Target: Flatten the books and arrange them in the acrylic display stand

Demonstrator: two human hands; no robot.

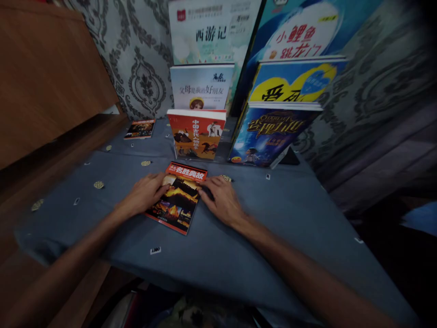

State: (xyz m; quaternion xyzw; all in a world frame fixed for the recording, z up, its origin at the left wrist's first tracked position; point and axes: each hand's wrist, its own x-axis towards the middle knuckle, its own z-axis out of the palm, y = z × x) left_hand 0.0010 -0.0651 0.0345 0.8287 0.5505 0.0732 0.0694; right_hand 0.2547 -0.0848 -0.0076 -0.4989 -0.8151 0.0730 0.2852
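Note:
A thin book [180, 200] with a red title band and dark photos on its cover lies tilted on the blue tablecloth. My left hand [147, 192] grips its left edge, thumb on the cover and fingers along the upper left side. On the opposite edge, my right hand [220, 200] has its thumb at the cover's side and its fingers curled near the top right corner. Just beyond the book, a red book [196, 134] stands upright, with a pale blue book [203, 86] behind it. To its right stands a dark blue book [269, 134].
Behind the dark blue book are a yellow-and-blue book [297, 79] and a larger blue book [303, 32]. A tall pale green book [211, 32] stands at the back. Another small book [139, 129] lies at the far left. A wooden panel [51, 73] borders the left side, and patterned curtains [146, 82] hang behind.

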